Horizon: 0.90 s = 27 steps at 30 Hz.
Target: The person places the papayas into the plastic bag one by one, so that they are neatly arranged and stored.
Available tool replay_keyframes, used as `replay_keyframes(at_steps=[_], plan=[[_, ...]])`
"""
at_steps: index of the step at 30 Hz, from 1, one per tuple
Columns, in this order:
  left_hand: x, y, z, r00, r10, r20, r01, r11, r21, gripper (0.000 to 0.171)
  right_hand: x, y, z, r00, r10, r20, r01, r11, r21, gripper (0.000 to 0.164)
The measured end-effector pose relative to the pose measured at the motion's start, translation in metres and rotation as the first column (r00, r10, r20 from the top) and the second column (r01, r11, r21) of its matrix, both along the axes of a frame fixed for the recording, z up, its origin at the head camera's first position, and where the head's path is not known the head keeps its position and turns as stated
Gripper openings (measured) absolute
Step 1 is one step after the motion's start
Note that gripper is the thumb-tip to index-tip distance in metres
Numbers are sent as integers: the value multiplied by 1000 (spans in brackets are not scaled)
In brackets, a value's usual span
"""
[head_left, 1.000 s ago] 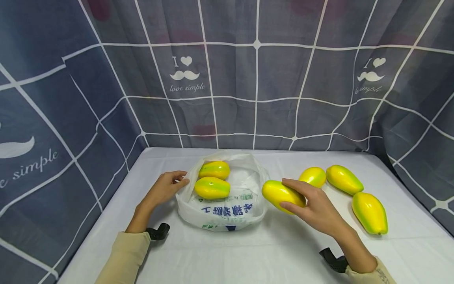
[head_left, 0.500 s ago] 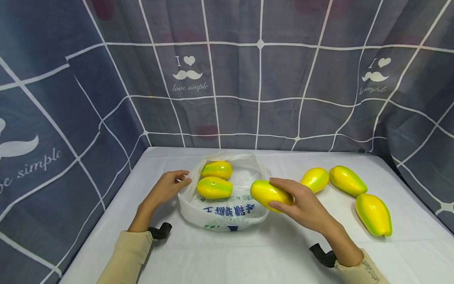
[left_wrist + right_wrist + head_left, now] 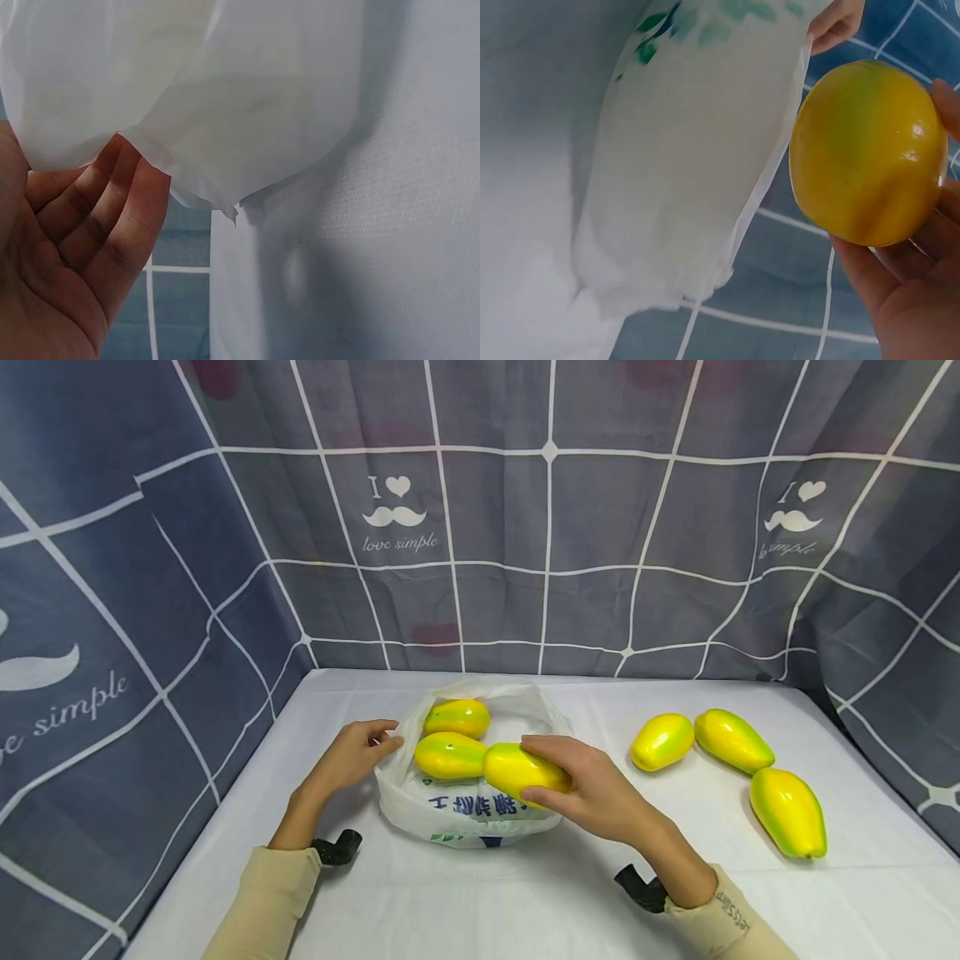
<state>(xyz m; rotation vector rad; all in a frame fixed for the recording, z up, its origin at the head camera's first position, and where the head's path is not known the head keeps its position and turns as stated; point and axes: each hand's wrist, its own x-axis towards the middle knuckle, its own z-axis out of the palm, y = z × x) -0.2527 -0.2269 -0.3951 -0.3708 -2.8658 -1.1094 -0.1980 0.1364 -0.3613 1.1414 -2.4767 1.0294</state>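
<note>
Nearby, three yellow fruits [image 3: 733,741] lie right of the bag [image 3: 408,814].

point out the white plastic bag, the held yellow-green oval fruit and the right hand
White plastic bag [image 3: 467,827], head view: front wall.
Held yellow-green oval fruit [image 3: 519,770], head view: middle of its side.
Right hand [image 3: 596,789], head view: back of hand.

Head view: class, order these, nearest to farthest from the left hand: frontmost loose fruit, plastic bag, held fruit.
1. Plastic bag: at the left hand.
2. Held fruit: in the right hand.
3. Frontmost loose fruit: table's right side.
</note>
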Motion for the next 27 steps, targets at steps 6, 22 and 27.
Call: replay_keyframes(at_steps=[6,22,27], plan=[[0,-2,0,1000,1,-2,-1,1000,5,45,-2,-20,-1,998,55,-11,-54,998,21,55],[-2,1,1,1000,-10,-7,10,1000,12,42,-4,-46,-10,991,130,19,-131,991,25,53],[-1,-1,0,1000,-9,-6,9,1000,8,42,-3,-54,-13,990,138,27,-139,989,39,52]])
